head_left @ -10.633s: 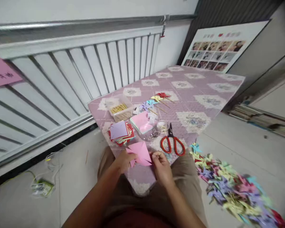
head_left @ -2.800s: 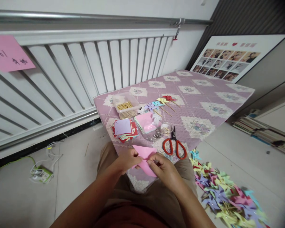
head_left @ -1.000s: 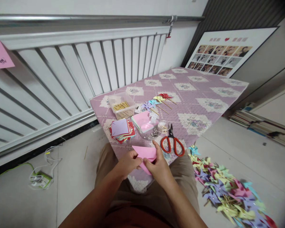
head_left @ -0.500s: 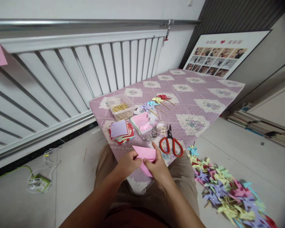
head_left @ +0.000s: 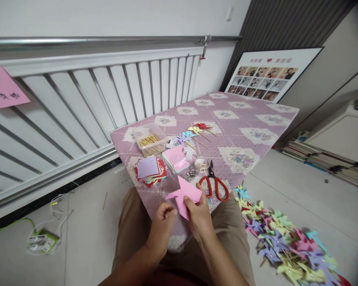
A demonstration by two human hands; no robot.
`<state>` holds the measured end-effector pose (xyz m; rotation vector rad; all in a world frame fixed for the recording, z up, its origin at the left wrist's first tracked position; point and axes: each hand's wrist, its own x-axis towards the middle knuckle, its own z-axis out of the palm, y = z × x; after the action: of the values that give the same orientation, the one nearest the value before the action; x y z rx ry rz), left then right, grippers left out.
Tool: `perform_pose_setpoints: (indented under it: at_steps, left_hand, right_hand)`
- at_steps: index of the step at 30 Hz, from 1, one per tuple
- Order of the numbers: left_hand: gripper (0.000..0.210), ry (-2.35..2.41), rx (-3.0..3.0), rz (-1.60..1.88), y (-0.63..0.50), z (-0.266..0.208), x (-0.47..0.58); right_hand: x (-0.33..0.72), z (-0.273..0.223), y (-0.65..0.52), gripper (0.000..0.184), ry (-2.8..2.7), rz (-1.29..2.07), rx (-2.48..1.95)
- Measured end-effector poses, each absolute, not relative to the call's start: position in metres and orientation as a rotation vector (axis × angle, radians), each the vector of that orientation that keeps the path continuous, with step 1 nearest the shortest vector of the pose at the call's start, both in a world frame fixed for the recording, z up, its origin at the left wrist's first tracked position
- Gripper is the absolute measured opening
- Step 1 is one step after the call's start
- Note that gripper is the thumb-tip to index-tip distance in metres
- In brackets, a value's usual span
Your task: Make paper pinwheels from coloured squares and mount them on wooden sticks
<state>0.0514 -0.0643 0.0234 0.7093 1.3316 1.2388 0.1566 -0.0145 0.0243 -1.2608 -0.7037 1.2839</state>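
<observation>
- well, the pink paper pinwheel [head_left: 182, 194] is at lower centre of the frame, pinched by the right hand [head_left: 200, 214]
- left hand [head_left: 162, 226] curled nearby; can't tell if empty
- likely light, easily creased; best gripped at its folded middle

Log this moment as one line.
right hand: holds pink paper pinwheel; left hand: curled close by, contents unclear; red-handled scissors: on purple floral cloth

Pink paper [head_left: 192, 192]: pinwheel-shaped now, formerly folded over between two hands.
Left hand [head_left: 162, 225]: now off the paper, to its near left. Right hand [head_left: 200, 214]: now sole hold.
</observation>
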Motion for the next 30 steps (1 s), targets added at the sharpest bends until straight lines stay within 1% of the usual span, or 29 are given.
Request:
perform_pose_setpoints:
  at_steps: [3, 5, 10, 18, 27, 30]
  left_hand:
    - [0.039, 1.158, 0.447, 1.266, -0.058, 0.021, 0.062]
    - [0.047, 1.06, 0.363, 1.287, -0.052, 0.027, 0.067]
    - [0.041, 0.95, 0.204, 1.399, -0.041, 0.04, 0.074]
    - [0.032, 0.974, 0.161, 1.462, -0.037, 0.029, 0.081]
    - [0.03, 1.063, 0.207, 1.47, -0.032, 0.03, 0.074]
    - [0.024, 1.095, 0.309, 1.395, -0.025, 0.031, 0.059]
  right_hand:
    - [0.151, 0.024, -0.017, 0.08, -0.62, 1.328, -1.209]
    - [0.148, 0.024, -0.02, 0.08, -0.596, 1.338, -1.2]
    - [0.14, 0.028, -0.025, 0.078, -0.569, 1.337, -1.188]
    - [0.137, 0.021, -0.027, 0.07, -0.622, 1.287, -1.231]
    - [0.139, 0.02, -0.032, 0.072, -0.517, 1.423, -1.075]
    - [0.154, 0.02, -0.029, 0.062, -0.557, 1.436, -1.069]
